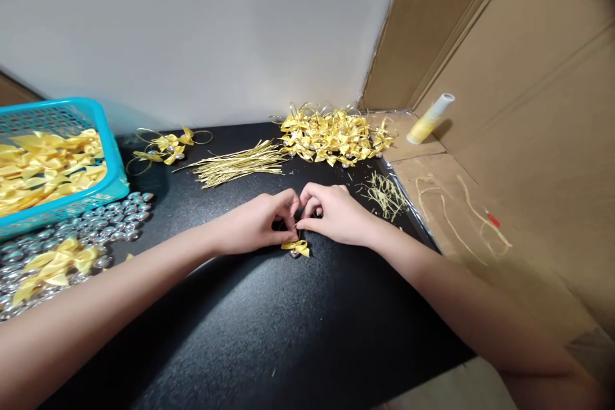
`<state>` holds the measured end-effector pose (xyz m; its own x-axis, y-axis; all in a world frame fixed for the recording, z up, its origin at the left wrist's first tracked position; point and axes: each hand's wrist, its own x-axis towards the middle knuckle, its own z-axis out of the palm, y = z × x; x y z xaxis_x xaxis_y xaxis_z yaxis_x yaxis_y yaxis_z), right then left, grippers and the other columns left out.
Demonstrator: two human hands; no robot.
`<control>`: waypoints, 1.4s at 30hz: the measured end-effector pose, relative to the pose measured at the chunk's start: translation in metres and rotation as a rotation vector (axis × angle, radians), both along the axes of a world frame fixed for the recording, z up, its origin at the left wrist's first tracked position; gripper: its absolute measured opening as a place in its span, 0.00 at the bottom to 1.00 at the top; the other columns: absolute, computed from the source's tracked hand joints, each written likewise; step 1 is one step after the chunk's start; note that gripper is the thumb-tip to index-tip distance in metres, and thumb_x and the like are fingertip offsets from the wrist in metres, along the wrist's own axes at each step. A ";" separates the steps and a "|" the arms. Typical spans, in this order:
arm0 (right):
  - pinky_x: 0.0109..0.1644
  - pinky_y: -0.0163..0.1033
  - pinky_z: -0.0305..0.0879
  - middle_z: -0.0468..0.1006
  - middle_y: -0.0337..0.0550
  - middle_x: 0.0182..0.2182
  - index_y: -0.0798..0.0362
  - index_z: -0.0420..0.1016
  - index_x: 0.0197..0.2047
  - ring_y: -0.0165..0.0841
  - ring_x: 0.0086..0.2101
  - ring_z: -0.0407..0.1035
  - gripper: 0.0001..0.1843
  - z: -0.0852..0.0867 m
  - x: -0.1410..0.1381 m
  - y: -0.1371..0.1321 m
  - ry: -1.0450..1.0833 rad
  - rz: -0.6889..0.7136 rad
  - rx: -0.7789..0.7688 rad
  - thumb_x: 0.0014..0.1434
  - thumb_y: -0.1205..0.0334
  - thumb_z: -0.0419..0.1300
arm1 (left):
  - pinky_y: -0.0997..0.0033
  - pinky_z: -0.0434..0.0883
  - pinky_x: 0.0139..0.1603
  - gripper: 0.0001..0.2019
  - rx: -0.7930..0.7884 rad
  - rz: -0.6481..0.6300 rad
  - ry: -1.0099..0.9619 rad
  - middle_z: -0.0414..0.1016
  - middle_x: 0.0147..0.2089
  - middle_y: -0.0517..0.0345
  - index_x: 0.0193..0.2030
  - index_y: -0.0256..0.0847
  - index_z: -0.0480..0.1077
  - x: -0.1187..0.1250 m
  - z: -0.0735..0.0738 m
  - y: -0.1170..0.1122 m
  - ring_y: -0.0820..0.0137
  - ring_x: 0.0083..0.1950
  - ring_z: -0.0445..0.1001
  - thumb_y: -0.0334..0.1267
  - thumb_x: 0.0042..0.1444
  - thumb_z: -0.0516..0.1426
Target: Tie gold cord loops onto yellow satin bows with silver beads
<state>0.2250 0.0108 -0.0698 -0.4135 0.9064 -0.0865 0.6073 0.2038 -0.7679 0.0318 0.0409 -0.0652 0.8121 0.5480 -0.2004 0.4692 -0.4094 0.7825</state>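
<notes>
At the middle of the black table, my left hand [269, 221] and my right hand [331, 211] meet with their fingertips pinched close together. Between them runs a thin gold cord [298, 228], partly hidden by the fingers. A yellow ribbon bow [302, 247] with a small silver bell or bead [294, 254] hangs or lies just below the fingertips, at the cord's lower end. Both hands are closed on the cord. Beyond my hands lies a bundle of cut gold cords [240, 165].
A turquoise basket [111, 166] of yellow bows stands left, beside many silver beads [120, 218] and loose bows [60, 262]. Finished-looking bow pieces [331, 134] are heaped at the back. Cord scraps [387, 195] lie right. A white-yellow tube [430, 120] stands on cardboard.
</notes>
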 end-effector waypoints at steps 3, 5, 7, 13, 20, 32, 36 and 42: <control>0.43 0.40 0.60 0.82 0.35 0.28 0.50 0.65 0.33 0.33 0.32 0.75 0.12 0.000 0.000 -0.002 0.043 -0.017 -0.008 0.52 0.70 0.66 | 0.68 0.69 0.40 0.12 0.003 0.007 -0.002 0.83 0.35 0.60 0.36 0.45 0.56 -0.001 0.000 -0.001 0.67 0.37 0.79 0.36 0.56 0.59; 0.42 0.40 0.59 0.81 0.34 0.27 0.50 0.65 0.34 0.32 0.31 0.74 0.13 0.000 -0.001 -0.002 0.065 -0.026 0.003 0.52 0.72 0.65 | 0.68 0.70 0.40 0.12 0.000 0.008 0.000 0.83 0.35 0.60 0.36 0.45 0.56 0.000 0.000 -0.002 0.67 0.38 0.79 0.36 0.56 0.59; 0.41 0.39 0.59 0.81 0.33 0.27 0.50 0.64 0.35 0.31 0.29 0.72 0.13 -0.001 -0.001 -0.002 0.085 -0.033 0.017 0.51 0.71 0.65 | 0.68 0.70 0.39 0.12 -0.007 0.014 -0.003 0.82 0.35 0.60 0.36 0.44 0.56 0.001 0.001 -0.003 0.67 0.37 0.79 0.36 0.55 0.59; 0.40 0.38 0.58 0.78 0.31 0.26 0.51 0.64 0.38 0.28 0.27 0.68 0.14 -0.005 0.001 0.001 0.128 -0.007 0.035 0.51 0.75 0.60 | 0.68 0.70 0.38 0.12 -0.023 0.012 -0.015 0.80 0.35 0.60 0.38 0.44 0.55 0.001 0.001 -0.011 0.67 0.36 0.78 0.36 0.57 0.58; 0.36 0.35 0.62 0.77 0.35 0.29 0.51 0.64 0.36 0.27 0.28 0.68 0.10 -0.009 0.003 -0.001 0.269 0.011 0.018 0.53 0.73 0.59 | 0.66 0.71 0.40 0.12 -0.050 0.025 -0.043 0.78 0.37 0.59 0.38 0.45 0.53 -0.001 -0.006 -0.018 0.67 0.38 0.78 0.37 0.59 0.56; 0.28 0.33 0.56 0.71 0.33 0.28 0.52 0.64 0.37 0.23 0.22 0.58 0.07 -0.013 0.000 -0.009 0.397 -0.043 -0.099 0.56 0.71 0.57 | 0.67 0.70 0.38 0.12 -0.159 0.010 -0.061 0.79 0.35 0.59 0.39 0.45 0.53 -0.003 -0.006 -0.023 0.67 0.36 0.77 0.37 0.59 0.56; 0.26 0.33 0.52 0.72 0.32 0.28 0.52 0.63 0.37 0.22 0.20 0.54 0.07 -0.011 -0.001 -0.009 0.378 -0.042 -0.110 0.56 0.71 0.57 | 0.68 0.70 0.37 0.12 -0.160 0.010 -0.051 0.79 0.36 0.59 0.39 0.45 0.52 -0.002 -0.006 -0.024 0.68 0.35 0.77 0.37 0.59 0.57; 0.29 0.34 0.57 0.71 0.33 0.29 0.51 0.64 0.37 0.23 0.23 0.58 0.05 -0.018 0.000 -0.008 0.376 -0.039 -0.058 0.57 0.69 0.57 | 0.68 0.70 0.37 0.13 -0.159 0.009 -0.060 0.78 0.36 0.61 0.38 0.46 0.51 -0.005 -0.008 -0.028 0.69 0.35 0.77 0.37 0.61 0.56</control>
